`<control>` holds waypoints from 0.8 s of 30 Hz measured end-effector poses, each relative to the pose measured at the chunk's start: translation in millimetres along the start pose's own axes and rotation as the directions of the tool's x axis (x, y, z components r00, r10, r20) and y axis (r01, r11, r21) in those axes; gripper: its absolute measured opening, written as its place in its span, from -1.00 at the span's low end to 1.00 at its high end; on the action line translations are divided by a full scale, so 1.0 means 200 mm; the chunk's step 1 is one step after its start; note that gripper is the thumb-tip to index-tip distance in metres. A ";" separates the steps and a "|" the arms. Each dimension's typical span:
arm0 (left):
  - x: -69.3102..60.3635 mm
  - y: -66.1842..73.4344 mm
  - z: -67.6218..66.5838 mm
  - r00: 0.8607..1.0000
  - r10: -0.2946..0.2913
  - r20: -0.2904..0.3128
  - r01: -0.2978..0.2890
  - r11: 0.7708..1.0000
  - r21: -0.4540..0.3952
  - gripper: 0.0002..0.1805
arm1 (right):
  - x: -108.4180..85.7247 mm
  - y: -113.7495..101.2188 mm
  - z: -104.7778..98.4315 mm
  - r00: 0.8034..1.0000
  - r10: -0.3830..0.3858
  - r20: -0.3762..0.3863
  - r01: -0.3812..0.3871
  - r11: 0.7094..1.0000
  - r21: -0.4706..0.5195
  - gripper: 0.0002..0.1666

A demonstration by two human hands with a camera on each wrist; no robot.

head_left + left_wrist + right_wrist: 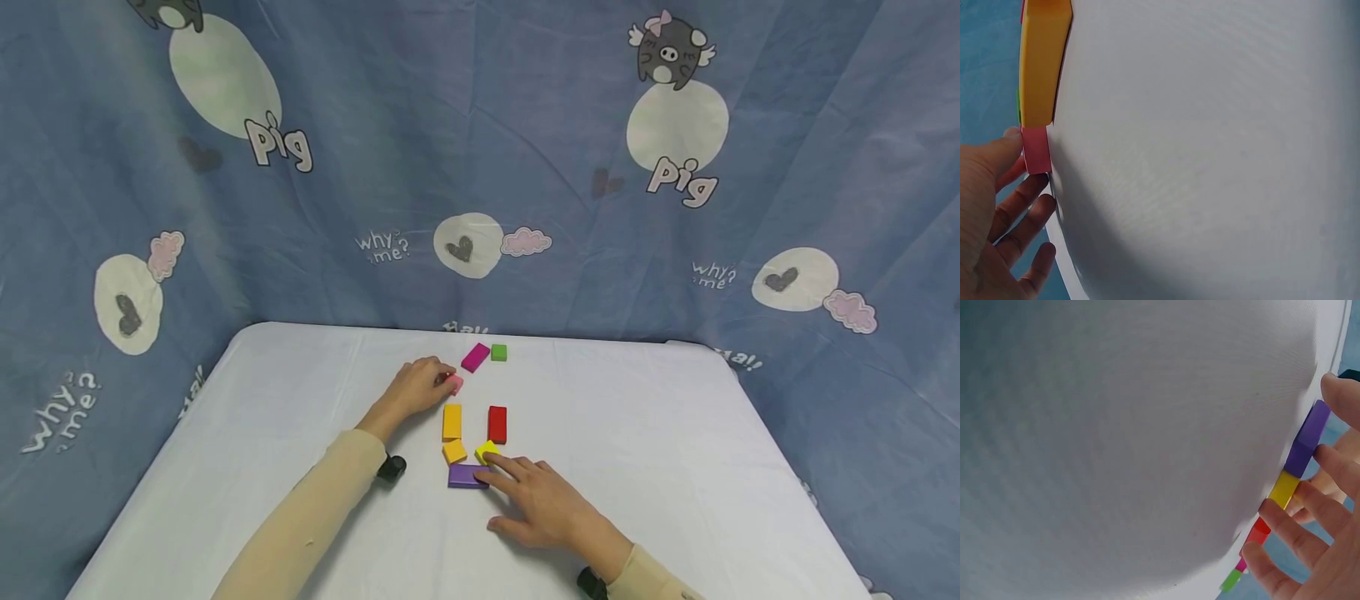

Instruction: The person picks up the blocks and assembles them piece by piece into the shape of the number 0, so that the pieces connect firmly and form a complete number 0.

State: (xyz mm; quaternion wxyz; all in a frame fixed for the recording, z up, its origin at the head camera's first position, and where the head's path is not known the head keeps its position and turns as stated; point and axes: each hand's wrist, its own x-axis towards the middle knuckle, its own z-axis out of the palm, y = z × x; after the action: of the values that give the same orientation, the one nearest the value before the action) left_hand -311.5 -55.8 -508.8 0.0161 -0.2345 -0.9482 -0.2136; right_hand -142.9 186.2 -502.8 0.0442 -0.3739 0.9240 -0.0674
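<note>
Left hand (pixel 417 388) is pinching pink block (pixel 455 384); right hand (pixel 542 502), relaxed, is seemingly touching near purple block (pixel 461 477), risking skewing it by dragging.

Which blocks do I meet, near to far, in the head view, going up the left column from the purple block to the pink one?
Purple block → small orange block → long orange block → pink block, held by the left hand.
</note>
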 end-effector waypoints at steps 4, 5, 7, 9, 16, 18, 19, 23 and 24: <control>-0.01 0.00 0.00 1.000 0.013 -0.002 -0.013 1.000 -0.004 -0.65 | 0.00 0.00 0.00 1.000 0.005 0.005 -0.005 1.000 0.000 -0.23; -0.01 0.00 0.00 1.000 0.015 -0.001 -0.015 1.000 -0.012 -0.65 | 0.00 0.00 0.00 1.000 0.006 0.006 -0.006 1.000 -0.001 -0.23; -0.01 0.00 -0.01 1.000 0.014 0.006 -0.014 0.999 -0.032 -0.65 | 0.00 0.00 0.00 1.000 0.009 0.010 -0.009 1.000 -0.001 -0.23; -0.02 0.00 -0.01 1.000 0.009 0.020 -0.008 0.999 -0.051 -0.65 | 0.00 0.00 0.00 1.000 0.013 0.016 -0.013 1.000 0.001 -0.22; -0.01 0.01 -0.02 0.998 0.004 0.060 -0.001 0.998 -0.060 -0.65 | 0.01 0.00 0.00 0.999 0.026 0.039 -0.027 1.000 0.013 -0.21; -0.01 0.02 -0.02 0.998 0.002 0.067 0.002 0.998 -0.061 -0.65 | 0.01 0.00 0.00 0.999 0.027 0.042 -0.027 1.000 0.014 -0.21; -0.01 0.02 -0.02 0.997 0.001 0.071 0.004 0.998 -0.062 -0.64 | 0.01 0.00 0.00 0.999 0.026 0.042 -0.027 1.000 0.015 -0.21; -0.01 0.01 0.00 0.997 0.002 0.072 0.003 0.998 -0.064 -0.64 | 0.01 0.00 0.00 0.999 0.019 0.034 -0.019 1.000 0.010 -0.21; -0.01 0.01 0.00 0.997 0.004 0.072 0.001 0.998 -0.065 -0.64 | 0.01 0.00 0.00 0.999 0.016 0.031 -0.016 1.000 0.008 -0.22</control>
State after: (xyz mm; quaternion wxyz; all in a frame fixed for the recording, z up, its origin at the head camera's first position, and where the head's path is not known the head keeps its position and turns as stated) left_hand -309.2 -54.9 -508.5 -0.0258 -0.2432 -0.9405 -0.2358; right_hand -144.2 185.9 -503.5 0.0604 -0.3672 0.9259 -0.0651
